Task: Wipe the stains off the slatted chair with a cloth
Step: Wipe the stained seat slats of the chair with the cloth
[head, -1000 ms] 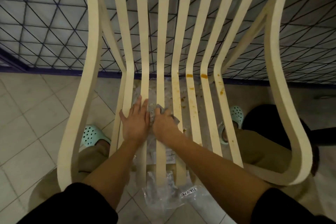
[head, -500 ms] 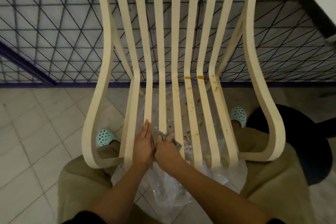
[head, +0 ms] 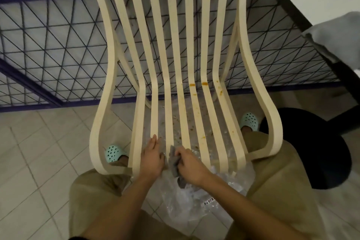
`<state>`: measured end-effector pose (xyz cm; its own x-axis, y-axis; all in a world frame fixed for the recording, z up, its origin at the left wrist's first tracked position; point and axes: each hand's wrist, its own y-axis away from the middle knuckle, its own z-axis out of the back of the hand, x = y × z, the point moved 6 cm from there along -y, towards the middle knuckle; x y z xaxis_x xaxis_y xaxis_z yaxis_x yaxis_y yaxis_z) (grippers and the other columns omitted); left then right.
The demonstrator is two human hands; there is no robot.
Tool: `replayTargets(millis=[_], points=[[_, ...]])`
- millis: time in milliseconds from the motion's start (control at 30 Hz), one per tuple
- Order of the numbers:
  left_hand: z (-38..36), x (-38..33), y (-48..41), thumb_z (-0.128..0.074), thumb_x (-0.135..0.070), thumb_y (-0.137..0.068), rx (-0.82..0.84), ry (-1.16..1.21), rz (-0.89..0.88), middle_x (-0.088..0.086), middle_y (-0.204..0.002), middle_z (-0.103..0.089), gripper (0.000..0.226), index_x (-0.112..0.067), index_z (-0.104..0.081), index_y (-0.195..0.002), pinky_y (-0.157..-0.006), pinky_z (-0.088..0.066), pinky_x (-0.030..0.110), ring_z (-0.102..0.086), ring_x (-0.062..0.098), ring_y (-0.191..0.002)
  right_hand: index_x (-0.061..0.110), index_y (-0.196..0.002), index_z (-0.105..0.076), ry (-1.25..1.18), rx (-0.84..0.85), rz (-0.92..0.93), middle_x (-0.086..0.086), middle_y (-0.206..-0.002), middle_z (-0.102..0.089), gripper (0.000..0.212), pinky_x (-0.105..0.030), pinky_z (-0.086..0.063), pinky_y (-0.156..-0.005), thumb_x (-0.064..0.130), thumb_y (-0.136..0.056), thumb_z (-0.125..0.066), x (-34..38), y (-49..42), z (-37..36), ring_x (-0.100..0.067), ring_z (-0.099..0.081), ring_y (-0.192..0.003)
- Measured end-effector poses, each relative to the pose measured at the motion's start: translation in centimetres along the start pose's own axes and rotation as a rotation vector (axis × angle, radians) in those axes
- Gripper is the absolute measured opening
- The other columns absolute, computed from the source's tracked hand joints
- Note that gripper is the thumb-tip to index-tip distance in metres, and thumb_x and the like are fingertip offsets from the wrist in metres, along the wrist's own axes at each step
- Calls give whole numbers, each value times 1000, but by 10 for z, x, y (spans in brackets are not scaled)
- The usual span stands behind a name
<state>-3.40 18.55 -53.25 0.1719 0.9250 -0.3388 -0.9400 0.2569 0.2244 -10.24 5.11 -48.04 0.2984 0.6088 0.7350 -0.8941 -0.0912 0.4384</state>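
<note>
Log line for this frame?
right hand: grips cloth at seat slat | left hand: flat on neighbouring slat | orange stains: unwiped

One chair (head: 109,64), perhaps seven slats (head: 169,45), one cloth (head: 174,161), two hands (head: 152,158) (head: 191,167), two clogs (head: 114,153) (head: 250,121)

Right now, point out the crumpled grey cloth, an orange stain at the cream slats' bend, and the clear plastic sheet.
grey cloth (head: 174,159), head view, its upper fold.
orange stain (head: 205,83), head view, middle of the right-hand blob.
plastic sheet (head: 187,206), head view, crumpled part on the floor.
</note>
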Motion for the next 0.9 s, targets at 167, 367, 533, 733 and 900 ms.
replayTargets(millis=[167,367,533,733,900], points=[[1,-22,-7,-39,-22,-101,46,38,-93,1,-160,-22,54,-19,-25,-153,-120,-15,44,-18,16,-147,19,-104,-47,82,-253,49,-3,-109,-45,17,-40,-49,-78,6,-93,-45,-7,10,45,-23,-55,-86],[-2,-28,-28,-33,-26,-103,59,38,-74,0,-161,-20,50,-20,-27,-152,-121,-11,45,-19,17,-148,4,-149,-15,383,27,-179,-22,-155,-10,77,-37,-40,-106,11,-89,-63,-31,-8,-1,-34,-33,-137],[-6,-29,-38,-23,-35,-105,67,-38,-78,2,-163,-11,53,-24,-13,-155,-122,-1,45,-7,17,-150,1,-151,-9,449,23,-243,-22,-153,-16,84,-35,-43,-105,13,-89,-65,-34,-19,-5,-33,-39,-134],[-17,-31,-45,-15,-41,-104,26,-102,-102,3,-164,0,56,-28,2,-155,-121,6,46,4,16,-150,3,-142,-24,368,-37,-253,-21,-143,-34,62,-34,-47,-95,9,-91,-59,-43,-37,-3,-33,-53,-119],[-19,-29,-48,-2,-47,-99,-6,-146,-122,2,-164,2,59,-30,4,-155,-121,-1,46,0,17,-150,4,-147,-19,375,-78,-263,-20,-142,-36,61,-41,-45,-97,11,-95,-51,-42,-53,2,-35,-52,-118]])
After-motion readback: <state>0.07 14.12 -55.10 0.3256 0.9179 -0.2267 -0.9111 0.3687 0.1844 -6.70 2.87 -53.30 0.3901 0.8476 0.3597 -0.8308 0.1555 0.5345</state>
